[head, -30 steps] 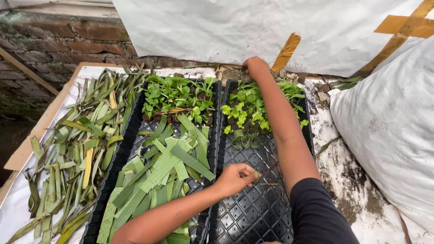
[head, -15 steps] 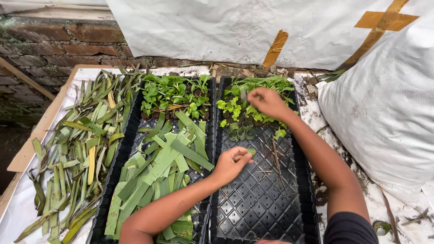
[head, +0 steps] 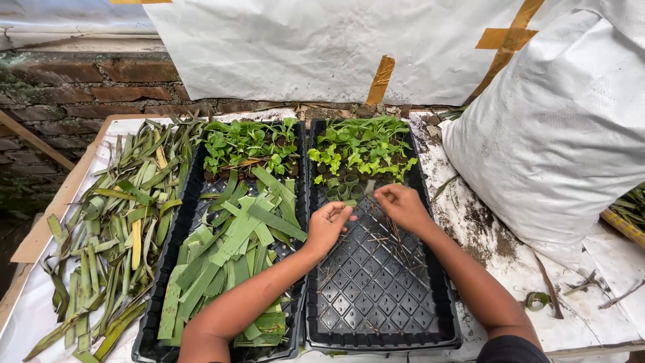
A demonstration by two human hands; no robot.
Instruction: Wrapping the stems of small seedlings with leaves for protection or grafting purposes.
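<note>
Over the middle of the right black seedling tray (head: 376, 302), my left hand (head: 329, 225) is half curled, palm up; whether it holds anything I cannot tell. My right hand (head: 402, 205) is close beside it, its fingertips pinching a small pale piece at about the same height. Green seedlings (head: 363, 151) fill the far end of this tray, with rolled leaf cups (head: 346, 190) just in front of them. Thin sticks (head: 396, 245) lie scattered on the empty cells under my hands.
The left black tray (head: 151, 336) holds cut green leaf strips (head: 235, 249) and seedlings (head: 248, 144) at its far end. A pile of long leaves (head: 114, 222) lies on the left of the table. A big white sack (head: 564, 128) stands at the right. Behind is a brick wall (head: 87, 84).
My right hand pulled back from the far seedlings toward the tray's middle and now sits next to my left hand, which shifted slightly forward.
</note>
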